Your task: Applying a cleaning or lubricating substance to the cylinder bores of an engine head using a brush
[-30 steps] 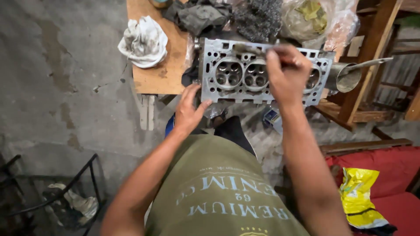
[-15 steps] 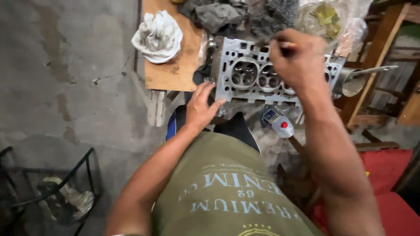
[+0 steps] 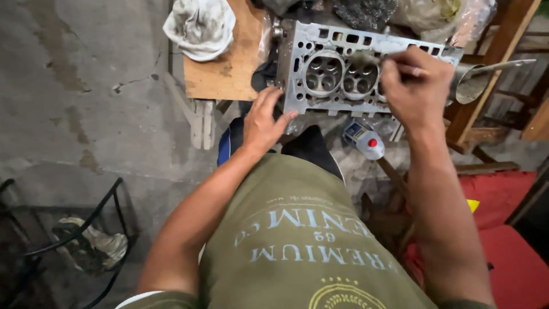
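Head view, looking down. The left hand (image 3: 264, 123) lies flat with fingers spread, its fingertips pressed against the near left corner of a grey metal cylinder head (image 3: 337, 71) that rests on a wooden board (image 3: 220, 77). The right hand (image 3: 416, 91) is closed around a thin brush (image 3: 389, 57) with a pale handle (its bristled end blurred), held over the upper face of the cylinder head, just beyond the second round chamber. A crumpled white rag (image 3: 200, 26) lies on the board, up and to the left of the left hand. A small plastic bottle with a red cap (image 3: 366, 140) sits just below the right hand, under the head's near edge. A metal funnel (image 3: 477, 80) lies immediately right of the right hand.
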